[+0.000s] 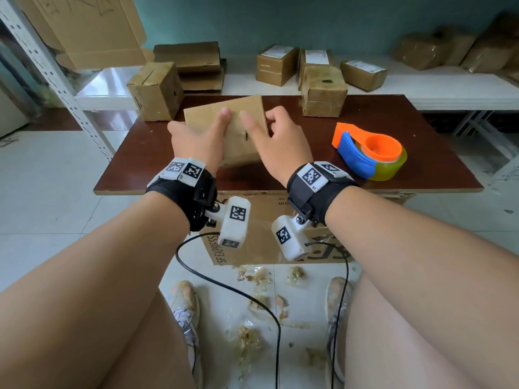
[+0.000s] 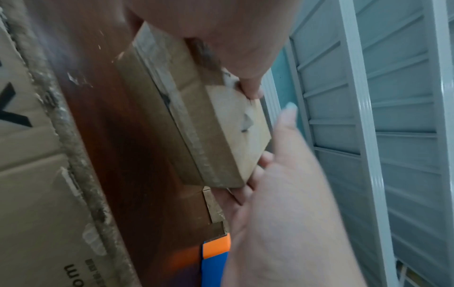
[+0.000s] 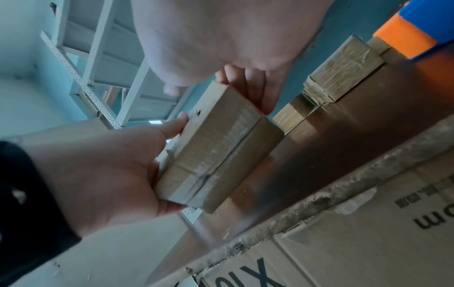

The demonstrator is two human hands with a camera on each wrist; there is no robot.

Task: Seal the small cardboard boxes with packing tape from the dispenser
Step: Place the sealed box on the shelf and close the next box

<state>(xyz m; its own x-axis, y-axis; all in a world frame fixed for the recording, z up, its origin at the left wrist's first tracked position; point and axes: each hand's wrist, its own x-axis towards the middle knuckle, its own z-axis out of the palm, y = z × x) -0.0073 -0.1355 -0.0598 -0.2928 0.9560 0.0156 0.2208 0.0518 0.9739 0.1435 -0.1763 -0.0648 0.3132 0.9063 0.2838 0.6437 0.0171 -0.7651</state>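
I hold a small cardboard box (image 1: pixel 237 151) tilted above the brown table (image 1: pixel 365 113), with both hands on it. My left hand (image 1: pixel 196 136) grips its left end, thumb on the upper face. My right hand (image 1: pixel 276 136) grips its right end, fingers curled over the far edge. The left wrist view shows the box (image 2: pixel 216 136) with old tape along its seam, between the left hand (image 2: pixel 233 38) and the right hand (image 2: pixel 282 194). In the right wrist view the box (image 3: pixel 221 155) lies between both palms. The orange and blue tape dispenser (image 1: pixel 368 153) rests on the table to the right, apart from both hands.
Two more small boxes (image 1: pixel 156 91) (image 1: pixel 323 91) stand at the table's back edge. Several taped boxes (image 1: pixel 276 64) sit on the white shelf behind. A large carton (image 1: pixel 266 220) lies under the table. A metal rack post (image 1: pixel 56 71) rises at left. Tape scraps litter the floor.
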